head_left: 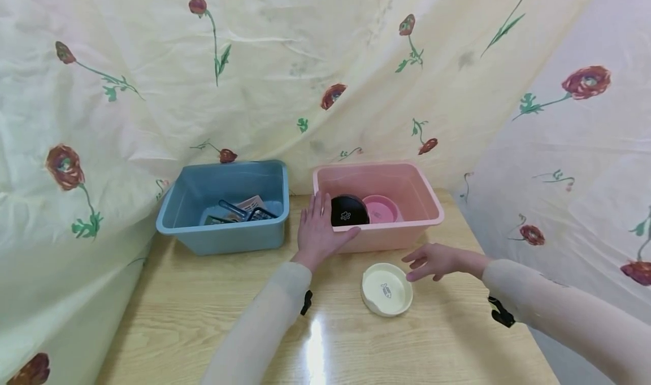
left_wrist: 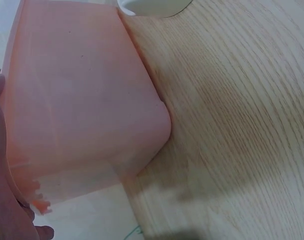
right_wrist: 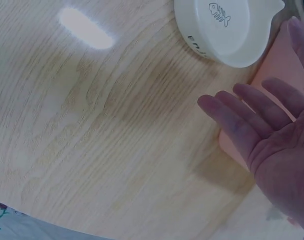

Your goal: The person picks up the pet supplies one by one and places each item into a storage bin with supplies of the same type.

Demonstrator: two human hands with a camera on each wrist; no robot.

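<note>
My left hand (head_left: 319,235) rests at the front left corner of the pink bin (head_left: 378,239), its fingers stretched along the rim and the thumb pointing right. In the left wrist view that hand (left_wrist: 9,170) lies along the bin's upper edge. A cream pet bowl (head_left: 386,290) with a fish-bone print stands on the table in front of the bin. Just right of the bowl hovers my right hand (head_left: 434,262), fingers loosely spread and holding nothing; the right wrist view shows its palm (right_wrist: 287,150). Inside the pink bin lie a black bowl (head_left: 349,210) with a paw print and a pink bowl (head_left: 381,208).
To the left stands a blue bin (head_left: 231,239) holding a dark blue scoop (head_left: 233,208) and several other slotted pieces. Both bins stand at the back of the wooden table (head_left: 203,306), against a flowered cloth (head_left: 264,91). More cloth hangs along the right side.
</note>
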